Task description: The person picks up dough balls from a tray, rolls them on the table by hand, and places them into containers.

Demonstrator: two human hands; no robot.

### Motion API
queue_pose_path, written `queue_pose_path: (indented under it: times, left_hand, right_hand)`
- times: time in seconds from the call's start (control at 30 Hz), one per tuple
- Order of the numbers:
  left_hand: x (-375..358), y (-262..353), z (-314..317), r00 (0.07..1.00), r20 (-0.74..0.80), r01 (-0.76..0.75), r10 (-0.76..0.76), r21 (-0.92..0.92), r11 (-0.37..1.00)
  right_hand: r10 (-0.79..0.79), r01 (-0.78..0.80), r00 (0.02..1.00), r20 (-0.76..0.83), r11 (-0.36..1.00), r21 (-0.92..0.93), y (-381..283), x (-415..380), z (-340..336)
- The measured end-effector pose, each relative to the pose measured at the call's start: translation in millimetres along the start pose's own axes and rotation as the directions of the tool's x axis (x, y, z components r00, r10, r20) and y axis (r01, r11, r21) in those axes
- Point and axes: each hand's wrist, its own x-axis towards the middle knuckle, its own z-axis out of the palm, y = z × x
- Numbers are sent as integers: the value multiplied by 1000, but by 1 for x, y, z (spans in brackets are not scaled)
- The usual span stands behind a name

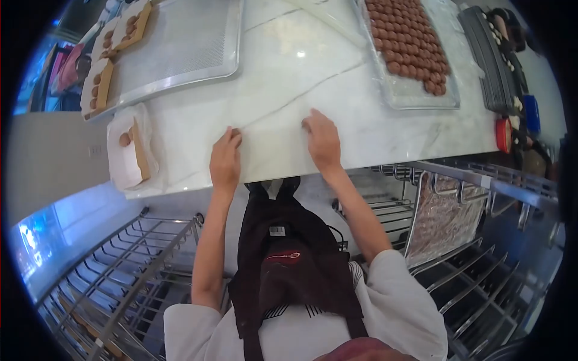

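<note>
My left hand (226, 157) is over the marble table near its front edge, its fingers closed on a small brown ball (236, 132) that shows at the fingertips. To the right, my right hand (323, 139) rests at the table with its fingers curled; whether it holds anything is hidden. A paper-lined box (141, 157) with one brown ball (125, 139) in it stands left of my left hand. Rows of brown balls (406, 42) fill much of a lined tray (421, 101) at the back right.
A large metal tray (180, 45) at the back left bears boxes (103, 87) of brown balls along its left side. Black trays (484, 60) and a red round item (504, 135) are at the right. Wire racks (129, 265) stand below the table on both sides.
</note>
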Motion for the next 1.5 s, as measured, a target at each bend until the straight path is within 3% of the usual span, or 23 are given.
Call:
queue_pose_path:
  times: [0.07,0.1,0.13,0.17,0.2,0.23,0.27,0.3,0.37,0.4,0.47,0.57,0.67,0.73,0.87,0.97,1.07,1.13,1.2,1.27,1.33,1.43,1.5]
  left_hand:
    - [-9,11,-21,996,89,-32,31,13,999]
    - [-8,16,-29,982,176,-77,74,14,997]
    - [-3,12,-33,984,169,-68,64,20,997]
    - [3,3,-37,945,327,-17,18,-4,1000]
    - [10,-3,-37,879,477,36,-21,-22,999]
    - [20,-7,-33,880,474,41,-28,-18,999]
    - [33,-10,-25,880,466,-94,93,-20,995]
    - [44,-12,-18,864,458,-227,211,-19,974]
    - [45,-8,9,871,427,-261,242,-15,965]
    - [46,-9,18,873,396,-305,286,-16,952]
    - [35,-11,9,844,469,-295,260,1,956]
    - [35,-21,-6,789,589,-234,174,26,972]
    - [58,-29,11,825,539,-304,172,166,938]
    - [64,-15,33,939,333,-142,83,156,977]
    - [42,10,26,889,440,-179,126,81,980]
    - [6,-7,8,865,475,-206,160,45,978]
    - [25,-28,6,869,476,-262,133,215,941]
    - [47,-25,24,899,417,-246,136,222,943]
    - [55,-15,48,965,247,-138,92,175,975]
    - [41,0,45,962,258,-113,84,100,989]
    - [22,8,32,959,268,-100,91,21,995]
    - [-6,-5,3,938,337,-80,83,-23,997]
    - [-3,-23,-2,935,341,-133,98,80,988]
  right_hand:
    - [-302,322,942,145,937,-138,-2,-17,-9]
    - [-315,335,937,149,933,-132,-8,-17,-21]
    - [-283,319,922,265,942,-106,-17,-14,-36]
    - [-247,298,892,379,951,-84,-22,-13,-44]
    - [-255,306,888,383,949,-77,-16,-10,-38]
    - [-175,191,914,365,981,-9,-9,-6,-25]
    - [-92,75,932,351,995,61,-2,-1,-12]
    - [-103,84,931,351,994,68,-6,8,1]
    - [-213,302,924,316,915,-267,-19,15,27]
    - [-216,303,923,317,918,-257,-19,10,26]
    - [-207,335,844,495,924,-183,-14,-3,17]
    - [-239,370,847,475,907,-203,14,15,9]
    - [-218,328,891,397,915,-234,10,42,28]
    - [-148,215,947,286,952,-218,-6,43,47]
    - [-209,257,906,369,963,-84,-15,6,40]
    - [-412,467,847,337,878,-101,20,-24,9]
    - [-317,370,902,294,917,-149,37,8,-1]
    - [-321,376,904,282,911,-167,26,30,14]
    - [-299,348,927,228,913,-214,13,38,39]
    - [-304,337,929,211,930,-144,6,22,44]
    - [-431,443,854,291,896,26,7,-6,33]
    - [-397,423,842,364,906,11,27,-25,-1]
    - [-363,398,857,365,917,-23,43,-14,-6]
